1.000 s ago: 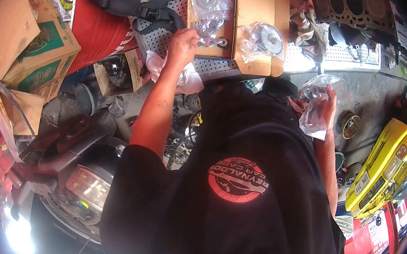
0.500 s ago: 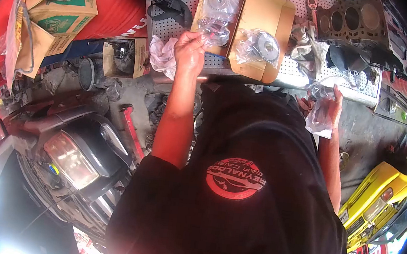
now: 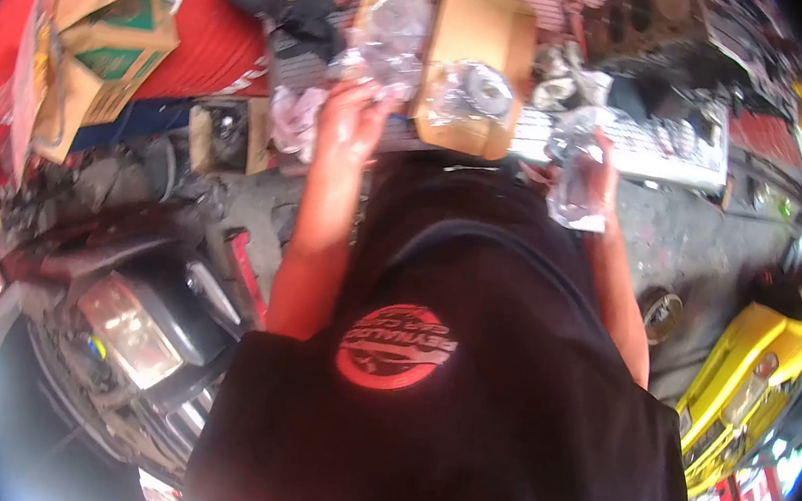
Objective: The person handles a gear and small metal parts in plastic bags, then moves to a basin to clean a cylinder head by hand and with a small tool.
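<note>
My left hand (image 3: pixel 349 116) is at the near left edge of an open cardboard box (image 3: pixel 490 33). Its blurred fingers are closed on a crinkled clear plastic bag (image 3: pixel 397 67) whose contents are smeared. More clear wrapping fills that half of the box. In the other half a round, gear-like metal part (image 3: pixel 489 88) lies in its own plastic bag. To the right, just off the bench edge, my right hand (image 3: pixel 605 180) grips another clear plastic bag (image 3: pixel 575 196); what it contains is hard to make out.
An engine block (image 3: pixel 650 22) stands at the back right of the bench, near crumpled rags (image 3: pixel 568 84). A pink cloth (image 3: pixel 294 120) and a black bag (image 3: pixel 286 0) lie to the left. A dark car front (image 3: pixel 131 319) and a yellow bumper (image 3: pixel 748 369) flank me.
The view has shifted and blurred. My left hand has moved left at the box, with the plastic bag stretching along with it. My right hand still carries its bag, now nearer the bench edge.
</note>
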`<action>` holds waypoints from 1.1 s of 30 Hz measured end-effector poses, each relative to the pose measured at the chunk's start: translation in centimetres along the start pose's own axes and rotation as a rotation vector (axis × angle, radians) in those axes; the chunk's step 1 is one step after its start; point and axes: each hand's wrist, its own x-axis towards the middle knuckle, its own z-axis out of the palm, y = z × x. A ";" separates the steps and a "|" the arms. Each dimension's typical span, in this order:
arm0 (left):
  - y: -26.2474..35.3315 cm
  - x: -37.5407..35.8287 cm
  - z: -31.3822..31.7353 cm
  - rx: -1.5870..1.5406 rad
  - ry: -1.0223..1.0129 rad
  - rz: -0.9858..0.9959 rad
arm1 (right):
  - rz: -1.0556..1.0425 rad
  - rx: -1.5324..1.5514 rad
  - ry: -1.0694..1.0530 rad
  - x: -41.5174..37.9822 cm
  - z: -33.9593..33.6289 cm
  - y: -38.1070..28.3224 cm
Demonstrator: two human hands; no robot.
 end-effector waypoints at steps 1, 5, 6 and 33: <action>0.0 -0.1 -0.3 -0.044 -0.028 0.000 | 0.028 0.007 -0.047 0.1 -0.2 -0.2; 0.1 0.0 -0.8 0.005 0.035 0.025 | 0.044 0.017 -0.107 0.5 -1.0 -0.9; 0.1 -0.2 -0.4 0.055 0.058 0.013 | 0.055 0.013 -0.111 0.3 -0.7 -1.1; -0.9 1.8 -3.8 0.226 0.180 -0.028 | -0.407 -0.060 -0.130 -0.6 -4.6 -8.5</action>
